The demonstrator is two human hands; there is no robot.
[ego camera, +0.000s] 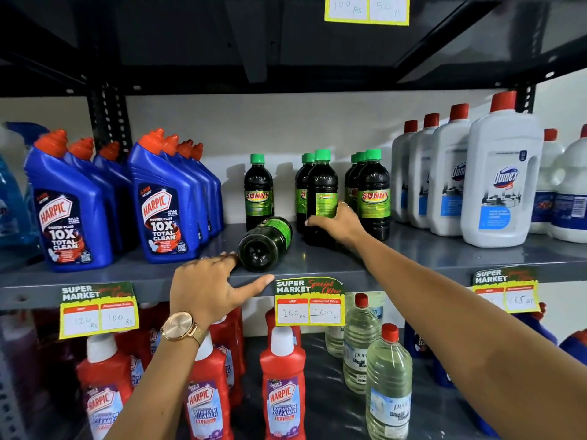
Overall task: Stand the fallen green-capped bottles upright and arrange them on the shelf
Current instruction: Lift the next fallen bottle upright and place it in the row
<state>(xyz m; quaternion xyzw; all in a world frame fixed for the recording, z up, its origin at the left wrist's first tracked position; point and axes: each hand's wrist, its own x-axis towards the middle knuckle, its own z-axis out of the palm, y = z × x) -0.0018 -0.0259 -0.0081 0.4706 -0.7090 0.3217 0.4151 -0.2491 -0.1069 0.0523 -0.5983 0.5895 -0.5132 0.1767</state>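
The right hand (336, 222) grips an upright bottle (321, 198), partly hiding its label, while the left hand (209, 289), fingers spread, touches the fallen bottle (265, 244), whose cap is hidden.

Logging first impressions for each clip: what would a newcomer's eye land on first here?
Probably the one fallen bottle, lying on its side at the front of the middle shelf with its base toward the camera, while its green-capped neighbours stand upright behind it. The left hand reaches toward its base, and the right hand grips an upright bottle just beside it. Blue Harpic bottles flank them on the left, white Domex jugs on the right.
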